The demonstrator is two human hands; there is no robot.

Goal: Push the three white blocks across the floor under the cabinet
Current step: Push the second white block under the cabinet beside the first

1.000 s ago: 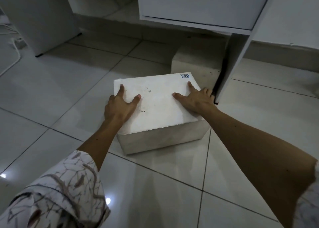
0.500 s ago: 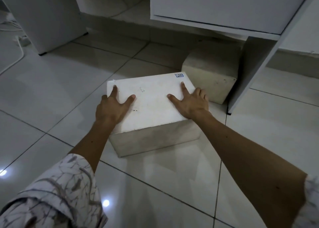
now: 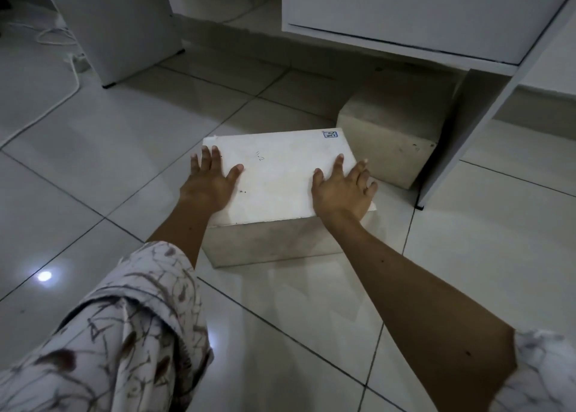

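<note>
A large white block [image 3: 280, 175] sits on the tiled floor at the middle of the head view, with a small blue label at its far right corner. My left hand [image 3: 208, 184] lies flat on its top near the left edge, fingers spread. My right hand [image 3: 339, 190] lies flat near the right edge, its outer fingers hanging over the side. A second white block [image 3: 389, 137] stands just beyond, touching or nearly touching the first, partly in shadow under the white cabinet [image 3: 405, 6]. I see no third block.
The cabinet's side panel [image 3: 452, 150] comes down to the floor right of the far block. A white unit [image 3: 118, 28] stands at the back left, with a white cable [image 3: 62, 93] and a plug strip [image 3: 78, 61] on the floor beside it. Glossy tiles surround the blocks.
The near block, with both hands on top, now sits a little farther left of the cabinet's side panel. More of the far block shows.
</note>
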